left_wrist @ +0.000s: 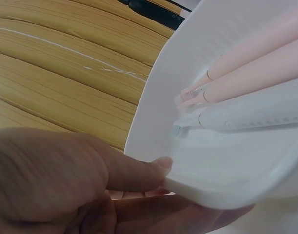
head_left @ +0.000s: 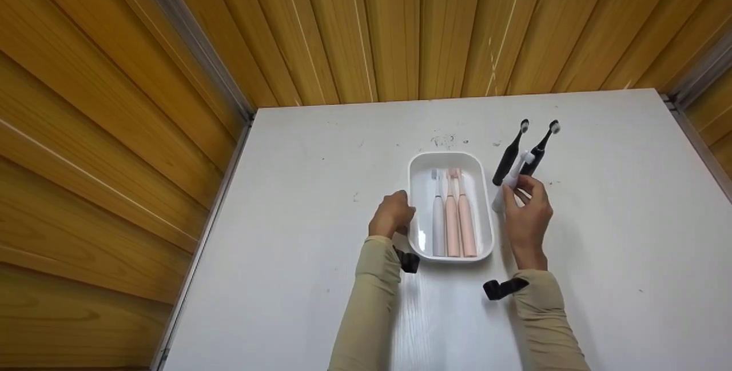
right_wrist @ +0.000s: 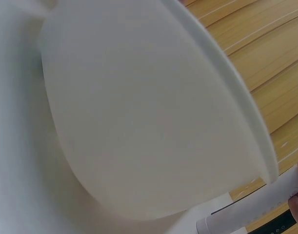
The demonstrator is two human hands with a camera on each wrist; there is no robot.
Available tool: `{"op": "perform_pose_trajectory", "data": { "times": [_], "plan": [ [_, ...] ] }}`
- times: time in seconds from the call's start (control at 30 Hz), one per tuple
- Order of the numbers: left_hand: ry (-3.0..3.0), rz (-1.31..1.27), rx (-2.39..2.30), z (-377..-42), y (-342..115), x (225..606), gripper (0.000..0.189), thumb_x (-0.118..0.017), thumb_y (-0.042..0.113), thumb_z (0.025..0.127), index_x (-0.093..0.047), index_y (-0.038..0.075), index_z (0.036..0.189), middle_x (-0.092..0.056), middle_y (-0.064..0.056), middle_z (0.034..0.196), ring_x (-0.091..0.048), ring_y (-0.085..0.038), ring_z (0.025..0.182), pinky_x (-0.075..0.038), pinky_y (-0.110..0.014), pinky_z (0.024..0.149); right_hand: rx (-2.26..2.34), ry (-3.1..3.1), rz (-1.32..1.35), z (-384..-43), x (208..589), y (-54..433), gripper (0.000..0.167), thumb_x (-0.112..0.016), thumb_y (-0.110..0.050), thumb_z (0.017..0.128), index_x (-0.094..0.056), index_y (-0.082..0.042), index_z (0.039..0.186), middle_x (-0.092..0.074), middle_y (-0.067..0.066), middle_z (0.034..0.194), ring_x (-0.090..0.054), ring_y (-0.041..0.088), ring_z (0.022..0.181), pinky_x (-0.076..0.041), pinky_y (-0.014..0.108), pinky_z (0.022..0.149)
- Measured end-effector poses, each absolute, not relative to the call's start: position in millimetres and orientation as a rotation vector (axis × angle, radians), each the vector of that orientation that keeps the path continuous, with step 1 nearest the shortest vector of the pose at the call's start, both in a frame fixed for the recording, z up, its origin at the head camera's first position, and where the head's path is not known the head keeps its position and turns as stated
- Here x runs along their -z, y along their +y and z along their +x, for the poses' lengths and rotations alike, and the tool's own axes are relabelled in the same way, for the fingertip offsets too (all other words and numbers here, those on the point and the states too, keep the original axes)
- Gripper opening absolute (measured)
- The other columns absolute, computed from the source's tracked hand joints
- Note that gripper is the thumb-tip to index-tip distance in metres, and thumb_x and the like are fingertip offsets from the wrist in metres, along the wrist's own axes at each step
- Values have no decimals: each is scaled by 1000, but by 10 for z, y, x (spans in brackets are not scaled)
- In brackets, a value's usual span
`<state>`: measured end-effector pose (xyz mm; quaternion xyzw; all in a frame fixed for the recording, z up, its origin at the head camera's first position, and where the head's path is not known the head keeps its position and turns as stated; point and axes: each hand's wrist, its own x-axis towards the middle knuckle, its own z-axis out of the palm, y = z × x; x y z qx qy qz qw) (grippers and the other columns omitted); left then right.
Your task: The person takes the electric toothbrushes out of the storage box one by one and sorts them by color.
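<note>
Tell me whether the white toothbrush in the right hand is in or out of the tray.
Out. In the head view, the right hand holds the white toothbrush beyond the right side of the tray.

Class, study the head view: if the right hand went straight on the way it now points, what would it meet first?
Beyond the white toothbrush that the right hand holds, probably the black toothbrush farther to the right, though depth is unclear here.
</note>
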<state>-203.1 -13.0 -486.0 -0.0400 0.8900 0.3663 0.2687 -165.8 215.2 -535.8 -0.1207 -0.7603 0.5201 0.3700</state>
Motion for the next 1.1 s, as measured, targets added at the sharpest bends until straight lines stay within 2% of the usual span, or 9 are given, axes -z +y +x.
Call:
{"op": "perform_pose_trajectory", "data": {
  "times": [0.07,0.13,0.23,0.3,0.4,0.63,0.77,0.93,1.1],
  "plan": [
    [2395,-116,-996,-2031,-130,4859,28,-53,13,97,-55,-1,121,-66,-17,100,-68,-24,75,-57,-35,65,-1339,-1952,-317,-1650,5361,2148,29,-69,1,84,-60,11,109,-65,20,103,-62,8,94,-54,27,84],
    [2393,-113,-999,-2030,-130,4861,27,-53,13,97,-55,-1,120,-66,-18,100,-68,-24,75,-57,-35,64,-1336,-1959,-332,-1647,5375,2152,29,-69,2,84,-59,12,109,-64,20,103,-64,15,95,-54,27,85],
    [2400,-109,-1001,-2023,-123,4869,26,-53,13,97,-56,-1,118,-66,-18,99,-68,-24,74,-57,-35,64,-1336,-1973,-324,-1664,5466,2203,30,-69,0,84,-59,10,110,-64,17,104,-64,19,97,-54,22,85],
    [2403,-106,-1005,-2018,-121,4877,26,-53,12,97,-56,-1,118,-67,-19,100,-68,-24,74,-57,-35,63,-1318,-1988,-315,-1656,5475,2210,31,-69,0,84,-58,11,111,-63,18,105,-64,26,100,-54,23,86],
    [2408,-111,-1010,-2011,-119,4883,25,-54,12,96,-57,-1,117,-67,-18,99,-68,-24,72,-57,-34,62,-1294,-2004,-306,-1628,5466,2219,35,-70,-2,83,-58,10,114,-63,20,107,-64,29,101,-53,26,86],
    [2408,-114,-1000,-2013,-126,4873,27,-53,14,97,-55,0,120,-67,-18,99,-68,-24,73,-57,-35,62,-1295,-1975,-321,-1523,5377,2237,40,-73,-5,82,-58,8,117,-64,18,109,-63,25,103,-52,23,88],
    [2403,-111,-998,-2013,-137,4867,26,-52,14,97,-55,0,119,-66,-17,100,-68,-24,75,-58,-35,63,-1327,-1959,-330,-1466,5287,2219,40,-72,-2,82,-59,7,118,-65,18,112,-62,22,103,-52,26,90],
    [2405,-112,-988,-2019,-137,4870,28,-53,14,96,-55,1,121,-66,-17,101,-68,-24,75,-58,-35,64,-1400,-1930,-325,-1373,5160,2145,38,-69,3,83,-59,9,118,-64,21,113,-63,26,107,-52,29,91],
    [2410,-114,-981,-2027,-125,4868,30,-53,14,96,-54,0,123,-66,-18,102,-68,-24,75,-58,-35,63,-1506,-1862,-290,-1282,5057,2061,35,-66,7,83,-59,11,117,-65,24,111,-64,14,104,-52,22,88]
  ]
}}
